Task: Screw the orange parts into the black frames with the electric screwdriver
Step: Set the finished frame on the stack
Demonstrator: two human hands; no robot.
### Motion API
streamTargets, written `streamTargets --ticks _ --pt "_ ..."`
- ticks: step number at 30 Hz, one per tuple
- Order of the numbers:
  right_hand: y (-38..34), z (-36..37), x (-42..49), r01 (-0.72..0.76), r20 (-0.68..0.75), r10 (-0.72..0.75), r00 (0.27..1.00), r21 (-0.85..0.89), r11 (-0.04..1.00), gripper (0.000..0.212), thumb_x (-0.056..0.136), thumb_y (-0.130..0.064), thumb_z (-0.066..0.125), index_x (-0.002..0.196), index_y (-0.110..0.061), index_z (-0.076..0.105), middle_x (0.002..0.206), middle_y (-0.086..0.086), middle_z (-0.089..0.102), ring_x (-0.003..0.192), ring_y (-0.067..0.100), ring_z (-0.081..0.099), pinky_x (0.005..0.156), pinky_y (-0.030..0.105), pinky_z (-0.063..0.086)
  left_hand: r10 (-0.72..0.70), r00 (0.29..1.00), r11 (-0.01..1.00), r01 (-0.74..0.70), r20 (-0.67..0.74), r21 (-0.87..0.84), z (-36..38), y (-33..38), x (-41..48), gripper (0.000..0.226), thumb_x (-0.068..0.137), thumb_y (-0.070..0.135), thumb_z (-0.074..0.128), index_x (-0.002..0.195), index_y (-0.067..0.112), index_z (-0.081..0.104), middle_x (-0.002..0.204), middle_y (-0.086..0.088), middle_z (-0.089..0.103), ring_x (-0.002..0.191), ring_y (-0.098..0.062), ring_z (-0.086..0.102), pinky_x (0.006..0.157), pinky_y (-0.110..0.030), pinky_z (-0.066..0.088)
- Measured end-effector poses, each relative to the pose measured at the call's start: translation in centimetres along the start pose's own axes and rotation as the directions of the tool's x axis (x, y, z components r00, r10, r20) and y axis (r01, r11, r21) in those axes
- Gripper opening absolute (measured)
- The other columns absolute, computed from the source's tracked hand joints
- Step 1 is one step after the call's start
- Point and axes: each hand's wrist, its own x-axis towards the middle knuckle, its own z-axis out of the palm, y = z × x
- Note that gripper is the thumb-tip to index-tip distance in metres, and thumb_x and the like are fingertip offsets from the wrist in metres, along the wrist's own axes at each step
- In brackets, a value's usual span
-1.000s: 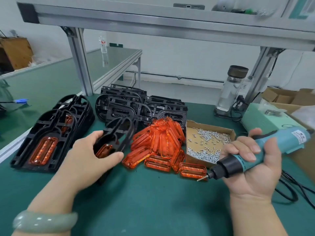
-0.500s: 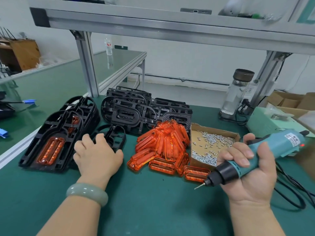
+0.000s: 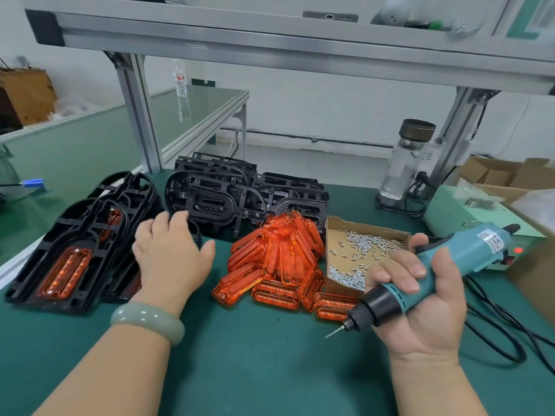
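My right hand (image 3: 420,298) grips the teal electric screwdriver (image 3: 444,268), its bit pointing down-left over the mat. A heap of orange parts (image 3: 276,265) lies in the middle. Left of it stand finished black frames (image 3: 60,250) with orange parts in them. My left hand (image 3: 171,256) lies palm down with spread fingers over a black frame beside that stack, its fingertips reaching the stack of bare black frames (image 3: 216,202) behind. A cardboard box of screws (image 3: 360,253) sits right of the orange heap.
A glass bottle (image 3: 408,163) stands at the back right beside an aluminium post (image 3: 138,115). The pale green power unit (image 3: 468,217) and black cables (image 3: 504,334) lie to the right. Cardboard boxes (image 3: 504,175) sit at the far right. An overhead shelf (image 3: 300,40) spans above.
My left hand set the frame with an orange part down by the left stack, let go and moved forward toward the bare frames. The screwdriver hand stayed about where it was.
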Motion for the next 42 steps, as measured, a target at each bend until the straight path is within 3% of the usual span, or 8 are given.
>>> streamTargets --ticks 3,7,10,16,20,25,35,42 --pt "0.2 -0.1 0.1 -0.019 0.000 0.019 1.000 -0.020 1.000 0.014 0.087 -0.036 0.056 0.093 -0.023 0.057 0.057 -0.013 0.043 0.043 0.000 0.043 0.054 0.017 0.046 0.171 0.985 0.985 -0.171 -0.012 0.002 0.1 1.6 2.0 0.067 0.082 0.034 0.065 0.140 0.014 0.039 0.146 -0.010 0.037 0.134 -0.034 0.027 0.111 -0.046 0.021" --pt "0.2 0.0 0.2 -0.048 0.011 0.048 0.999 0.012 0.999 0.039 0.064 -0.031 0.086 0.093 -0.021 0.060 0.058 -0.011 0.043 0.043 0.001 0.044 0.053 0.020 0.048 0.284 0.958 0.959 -0.282 -0.044 0.030 0.5 2.9 4.5 0.064 0.083 0.025 0.065 0.140 0.015 0.037 0.143 -0.009 0.039 0.131 -0.035 0.030 0.110 -0.045 0.024" --pt "0.2 -0.1 0.5 -0.050 -0.033 0.050 0.998 -0.004 0.999 0.028 0.069 -0.034 0.072 0.091 -0.022 0.059 0.056 -0.012 0.041 0.041 0.001 0.042 0.051 0.020 0.047 0.341 0.939 0.936 -0.335 -0.047 0.105 0.9 3.2 5.8 0.062 0.085 0.019 0.062 0.141 0.017 0.037 0.143 -0.012 0.038 0.128 -0.036 0.029 0.106 -0.046 0.027" --pt "0.3 -0.1 0.7 -0.049 -0.071 0.048 0.996 -0.022 0.999 0.026 0.071 -0.033 0.067 0.092 -0.022 0.057 0.056 -0.012 0.041 0.041 0.001 0.042 0.051 0.020 0.047 0.443 0.897 0.869 -0.433 0.015 0.241 1.5 3.3 7.6 0.051 0.090 0.013 0.052 0.139 0.023 0.042 0.139 -0.008 0.043 0.123 -0.034 0.034 0.099 -0.044 0.032" --pt "0.4 0.1 0.7 -0.054 -0.091 0.052 0.994 -0.016 0.998 0.020 0.075 -0.032 0.065 0.091 -0.022 0.058 0.055 -0.011 0.040 0.040 0.002 0.041 0.049 0.020 0.047 0.447 0.894 0.862 -0.436 0.017 0.258 1.2 3.4 8.2 0.046 0.088 0.018 0.058 0.133 0.022 0.049 0.126 -0.012 0.050 0.111 -0.035 0.047 0.094 -0.045 0.035" --pt "0.5 -0.1 0.6 -0.048 -0.108 0.046 0.993 -0.021 0.999 0.015 0.089 -0.034 0.047 0.093 -0.022 0.055 0.056 -0.011 0.040 0.040 0.002 0.041 0.050 0.020 0.046 0.453 0.891 0.860 -0.434 -0.012 0.267 0.8 3.4 8.6 0.038 0.089 0.016 0.058 0.127 0.020 0.056 0.117 -0.014 0.053 0.107 -0.036 0.048 0.090 -0.045 0.035" --pt "0.8 0.1 0.8 -0.062 -0.139 0.057 0.989 -0.027 0.998 0.014 0.084 -0.031 0.049 0.092 -0.021 0.055 0.055 -0.009 0.039 0.039 0.003 0.040 0.047 0.021 0.045 0.474 0.880 0.821 -0.427 -0.035 0.378 0.3 3.4 9.1 0.031 0.090 0.026 0.057 0.121 0.025 0.060 0.119 -0.005 0.057 0.112 -0.030 0.044 0.094 -0.042 0.032" --pt "0.8 0.1 0.9 -0.063 -0.154 0.059 0.986 -0.021 0.998 0.013 0.084 -0.031 0.050 0.090 -0.022 0.056 0.056 -0.009 0.038 0.039 0.003 0.040 0.047 0.021 0.045 0.419 0.901 0.855 -0.351 -0.110 0.381 -0.5 3.3 9.8 0.023 0.091 0.022 0.054 0.112 0.020 0.063 0.113 -0.007 0.061 0.109 -0.032 0.048 0.091 -0.044 0.033"
